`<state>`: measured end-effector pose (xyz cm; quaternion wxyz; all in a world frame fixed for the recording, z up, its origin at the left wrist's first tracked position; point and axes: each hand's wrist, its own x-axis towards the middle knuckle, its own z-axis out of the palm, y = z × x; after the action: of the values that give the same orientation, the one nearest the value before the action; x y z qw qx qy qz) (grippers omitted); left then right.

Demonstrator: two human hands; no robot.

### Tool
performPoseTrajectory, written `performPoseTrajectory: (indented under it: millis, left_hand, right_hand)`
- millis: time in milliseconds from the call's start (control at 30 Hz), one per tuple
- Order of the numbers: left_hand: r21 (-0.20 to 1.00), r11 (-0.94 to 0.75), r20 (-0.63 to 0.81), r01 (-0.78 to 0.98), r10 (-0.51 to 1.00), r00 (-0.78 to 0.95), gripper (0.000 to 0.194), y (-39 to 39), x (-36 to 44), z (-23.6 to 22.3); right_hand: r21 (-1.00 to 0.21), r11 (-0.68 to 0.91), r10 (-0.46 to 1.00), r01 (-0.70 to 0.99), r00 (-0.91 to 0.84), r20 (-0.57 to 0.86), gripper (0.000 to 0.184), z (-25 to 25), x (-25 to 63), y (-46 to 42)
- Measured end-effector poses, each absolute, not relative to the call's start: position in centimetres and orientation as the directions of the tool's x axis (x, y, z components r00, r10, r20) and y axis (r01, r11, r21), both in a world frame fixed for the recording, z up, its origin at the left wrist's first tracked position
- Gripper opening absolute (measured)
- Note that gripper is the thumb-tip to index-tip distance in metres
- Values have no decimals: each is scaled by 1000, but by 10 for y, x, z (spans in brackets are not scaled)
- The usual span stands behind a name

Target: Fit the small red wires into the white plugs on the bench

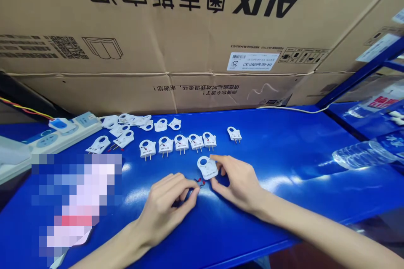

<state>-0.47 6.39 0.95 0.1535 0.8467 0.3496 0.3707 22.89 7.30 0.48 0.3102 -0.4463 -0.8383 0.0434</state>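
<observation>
Right hand (pixel 238 178) grips a white casing (pixel 207 170) by its right edge, fingers slightly apart, mid-table; left hand (pixel 167 195) pinches red-and-black wires (pixel 202 183), fingers nearly together; five white plugs (pixel 181 143) lie farther off.

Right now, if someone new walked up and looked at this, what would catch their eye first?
Probably the huge cardboard box behind the blue table, with bold black AUX lettering upside down across its top. Next, front and centre, the right hand holds a white plug piece while the left hand pinches something small, red and dark. Just beyond them stands a row of five pronged white plugs.
</observation>
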Motion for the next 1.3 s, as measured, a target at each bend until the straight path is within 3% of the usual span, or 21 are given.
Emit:
performPoseTrajectory:
  millis: [100, 300, 567, 700, 833, 1033, 1300]
  left_hand:
    - [535, -657, 469, 532, 754, 460, 10, 65, -5, 8]
    - [535, -609, 403, 585, 793, 457, 13, 64, -7, 2]
    - [537, -589, 365, 604, 807, 464, 15, 64, -7, 0]
    - [539, -588, 367, 603, 808, 461, 16, 64, -6, 1]
    - [531, -582, 360, 616, 813, 457, 18, 64, -6, 0]
    - [524, -582, 368, 622, 813, 452, 19, 65, -6, 2]
    - [522, -569, 342, 635, 822, 455, 18, 65, -6, 1]
  right_hand:
    - [-370, 467, 843, 803, -278, 461, 39, 5, 246, 93]
    - [-282, 308, 888, 909, -168, 429, 41, 1, 275, 129]
    - [-303, 302, 903, 904, -169, 394, 40, -6, 272, 132]
    - [-380, 332, 898, 863, -166, 407, 19, -7, 272, 132]
    - [-375, 358, 889, 855, -189, 417, 8, -7, 269, 130]
    - [-318, 359, 894, 878, -226, 386, 13, -3, 268, 127]
    - [-335, 356, 909, 872, -240, 342, 17, -1, 269, 126]
